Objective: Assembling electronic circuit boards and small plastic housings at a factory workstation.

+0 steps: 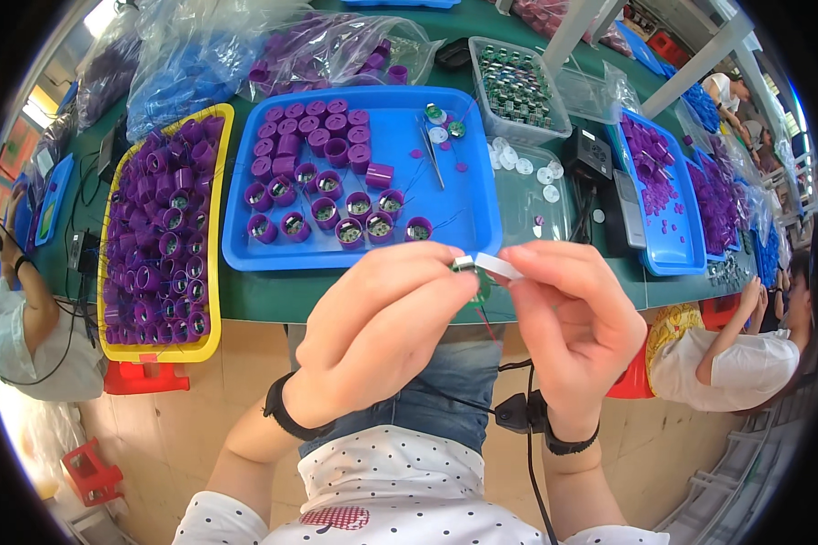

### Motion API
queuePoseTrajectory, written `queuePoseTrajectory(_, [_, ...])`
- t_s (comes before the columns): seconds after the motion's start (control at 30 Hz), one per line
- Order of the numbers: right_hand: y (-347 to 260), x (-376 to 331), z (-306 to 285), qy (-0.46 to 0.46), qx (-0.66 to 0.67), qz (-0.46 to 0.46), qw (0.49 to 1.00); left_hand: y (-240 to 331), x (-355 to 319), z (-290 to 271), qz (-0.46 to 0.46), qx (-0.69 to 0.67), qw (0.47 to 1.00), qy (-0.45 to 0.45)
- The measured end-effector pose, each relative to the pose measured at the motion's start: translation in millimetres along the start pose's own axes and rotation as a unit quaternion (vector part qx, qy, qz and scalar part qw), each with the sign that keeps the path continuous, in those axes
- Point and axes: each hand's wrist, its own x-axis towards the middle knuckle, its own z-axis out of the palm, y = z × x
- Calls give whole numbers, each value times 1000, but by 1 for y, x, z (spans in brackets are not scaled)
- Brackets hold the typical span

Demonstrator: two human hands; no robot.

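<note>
In front of my body, both hands meet at the front edge of the blue tray (362,259). My left hand (373,313) pinches a small green circuit board (483,289), mostly hidden by the fingers, with thin wires hanging below it. Between the thumb and fingers of my right hand (573,313) is a flat white piece (498,266), seen nearly edge-on. Its end is close to a small white part on the board; whether they touch, I cannot tell. Inside the tray are several purple cups (324,213), some holding green boards, plus tweezers (433,156) and loose boards (456,129).
To the left stands a yellow tray (216,272) heaped with purple cups. A clear box (518,132) of circuit boards and white discs (524,166) lie at the right, beside a black device (588,153). Farther right is another blue tray (677,259). People sit on both sides.
</note>
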Motion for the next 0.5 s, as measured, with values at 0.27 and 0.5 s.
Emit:
queuePoseTrajectory(0.27, [-10,3,-7,-24,-67,-43,997,13,3,-20,44,19,993,-106])
queuePoseTrajectory(0.5, [-18,-3,2,-38,71,141,987,13,-2,-32,47,27,990,-133])
